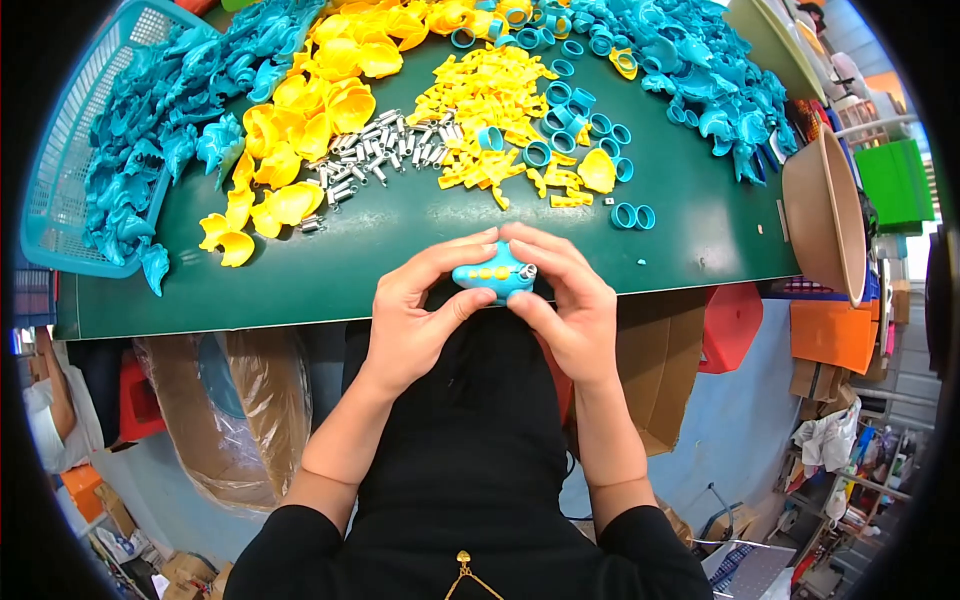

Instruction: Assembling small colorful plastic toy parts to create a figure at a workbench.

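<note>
Between both hands, just over the table's near edge, is a teal plastic toy piece [497, 283] with yellow parts along its middle. A small silver metal part [527, 271] shows at its right end. My left hand [425, 300] grips its left side, thumb at the front and fingers over the far side. My right hand [567, 295] closes round the right side in the same way. The fingers hide part of the piece, so its full shape cannot be made out. Beyond it lie metal springs [375, 150] and small yellow plastic parts [490, 90].
The green table [400, 260] carries yellow shells [300, 110], teal rings [537, 153] and teal shell pieces [690, 60]. A teal basket [60, 200] holds more teal pieces at the left. A beige tub [825, 215] stands at the right edge. Cardboard boxes [655, 370] sit below the table.
</note>
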### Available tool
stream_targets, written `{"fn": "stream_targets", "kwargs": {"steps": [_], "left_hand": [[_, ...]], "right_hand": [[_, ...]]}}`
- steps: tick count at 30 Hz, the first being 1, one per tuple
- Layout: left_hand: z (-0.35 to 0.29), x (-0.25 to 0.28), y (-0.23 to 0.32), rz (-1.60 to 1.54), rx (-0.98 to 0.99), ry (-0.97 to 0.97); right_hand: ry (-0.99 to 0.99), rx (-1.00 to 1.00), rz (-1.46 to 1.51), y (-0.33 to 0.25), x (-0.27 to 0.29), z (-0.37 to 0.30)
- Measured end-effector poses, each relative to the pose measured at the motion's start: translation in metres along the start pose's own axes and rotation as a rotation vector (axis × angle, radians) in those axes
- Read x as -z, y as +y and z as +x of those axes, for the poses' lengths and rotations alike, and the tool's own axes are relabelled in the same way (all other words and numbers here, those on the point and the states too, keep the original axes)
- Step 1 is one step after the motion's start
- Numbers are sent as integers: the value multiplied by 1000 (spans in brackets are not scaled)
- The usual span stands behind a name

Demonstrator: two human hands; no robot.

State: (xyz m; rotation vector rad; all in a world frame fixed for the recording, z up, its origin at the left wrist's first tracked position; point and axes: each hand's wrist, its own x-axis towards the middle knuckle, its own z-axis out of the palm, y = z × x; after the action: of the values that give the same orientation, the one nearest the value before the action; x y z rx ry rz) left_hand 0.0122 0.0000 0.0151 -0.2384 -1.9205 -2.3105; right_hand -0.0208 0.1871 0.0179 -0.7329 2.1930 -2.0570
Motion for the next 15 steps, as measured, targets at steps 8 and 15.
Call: {"fn": "stream_targets", "kwargs": {"steps": [8, 15], "left_hand": [[6, -13, -10, -110, -66, 62], [12, -6, -14, 26, -95, 15]], "right_hand": [[101, -57, 354, -5, -7, 1], [20, -94, 167, -7, 3, 5]]}}
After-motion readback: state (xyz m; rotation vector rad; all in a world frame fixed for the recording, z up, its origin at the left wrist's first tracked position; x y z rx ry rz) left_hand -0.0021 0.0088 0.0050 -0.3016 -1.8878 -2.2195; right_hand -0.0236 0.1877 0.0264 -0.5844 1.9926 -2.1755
